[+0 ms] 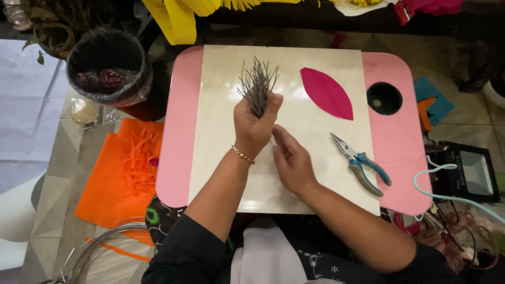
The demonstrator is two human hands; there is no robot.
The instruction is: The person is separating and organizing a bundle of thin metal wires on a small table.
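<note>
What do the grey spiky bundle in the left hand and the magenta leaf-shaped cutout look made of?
Grey spiky bundle: probably thin wire or stiff fibre strands, matte; they fan out straight from the left hand. Magenta leaf-shaped cutout: seemingly paper or felt, flat, matte, clean-cut edges.

A home craft corner: cut orange paper (123,173), pliers (362,163) and wire coils (100,247) surround a lap table (179,131).

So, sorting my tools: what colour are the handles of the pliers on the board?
Blue handles on the pliers, lying right of the hands; the head view shows them clearly.
</note>
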